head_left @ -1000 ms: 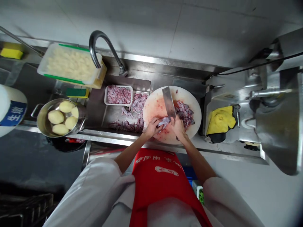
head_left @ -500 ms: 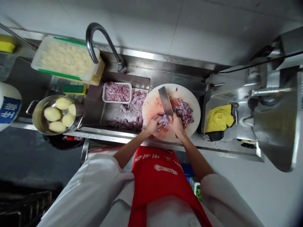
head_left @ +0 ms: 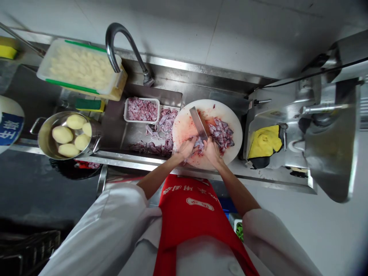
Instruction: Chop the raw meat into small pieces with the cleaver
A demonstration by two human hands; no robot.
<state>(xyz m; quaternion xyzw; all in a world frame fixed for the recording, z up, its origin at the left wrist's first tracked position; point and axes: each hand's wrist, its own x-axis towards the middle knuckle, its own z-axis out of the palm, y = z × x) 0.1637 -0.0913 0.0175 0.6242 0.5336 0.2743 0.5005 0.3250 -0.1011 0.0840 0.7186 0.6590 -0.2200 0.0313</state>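
Note:
On the round white cutting board (head_left: 184,126), stained with blood, my right hand (head_left: 212,151) grips a cleaver (head_left: 199,123) whose broad blade points up and left. My left hand (head_left: 187,148) is closed on a pale piece of raw meat (head_left: 199,143) just left of the blade; it looks like a small skinned animal, perhaps a frog. A pile of dark and pink meat scraps (head_left: 221,132) lies on the board right of the cleaver. Left of the board, more skinned carcasses (head_left: 166,122) lie in the sink, beside a white basket (head_left: 125,111) of cut pink meat.
A curved faucet (head_left: 126,34) rises behind the sink. Further left stand a lidded tub (head_left: 80,69), a sponge (head_left: 89,105) and a steel pot (head_left: 43,143) with several peeled potatoes. To the right are a yellow cloth (head_left: 265,142) and a large steel machine (head_left: 330,145).
My left hand has shifted slightly and curled more closely around the meat. The cleaver has moved a little left, staying beside the meat. The whole view has shifted slightly.

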